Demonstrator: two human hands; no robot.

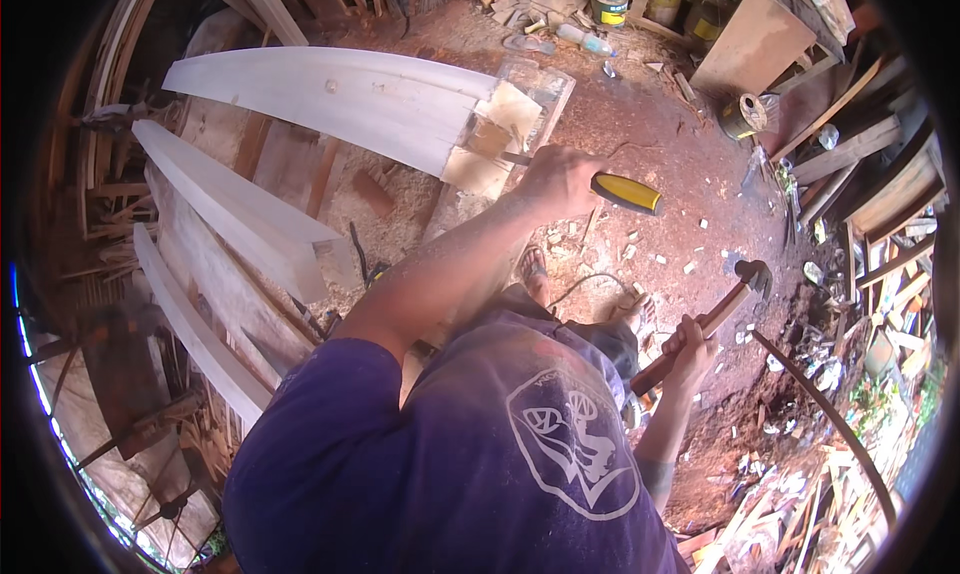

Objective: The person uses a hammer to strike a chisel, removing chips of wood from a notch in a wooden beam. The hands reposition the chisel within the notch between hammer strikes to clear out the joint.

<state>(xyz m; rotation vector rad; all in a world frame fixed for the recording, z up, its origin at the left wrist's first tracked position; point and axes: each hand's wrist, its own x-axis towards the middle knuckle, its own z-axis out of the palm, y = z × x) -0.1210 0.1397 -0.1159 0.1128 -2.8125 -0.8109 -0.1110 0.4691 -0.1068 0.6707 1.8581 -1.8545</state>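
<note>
My left hand (565, 182) is closed round a chisel with a yellow and black handle (628, 191). Its blade rests in a cut patch (490, 134) at the right end of a long, pale tapered board (330, 99), which lies over a wooden support. My right hand (688, 346) grips a hammer (740, 294) by its wooden handle, lower and to the right, with the dark head raised at the upper end, apart from the chisel.
More pale boards (225, 204) lie at left. Behind are cans (610, 4), a plastic bottle (585, 39), a panel (750, 49) and a spool-like container (743, 116). Wood scraps (770, 504) and a curved strip (830, 414) are at right. My feet stand among chips on the dirt floor.
</note>
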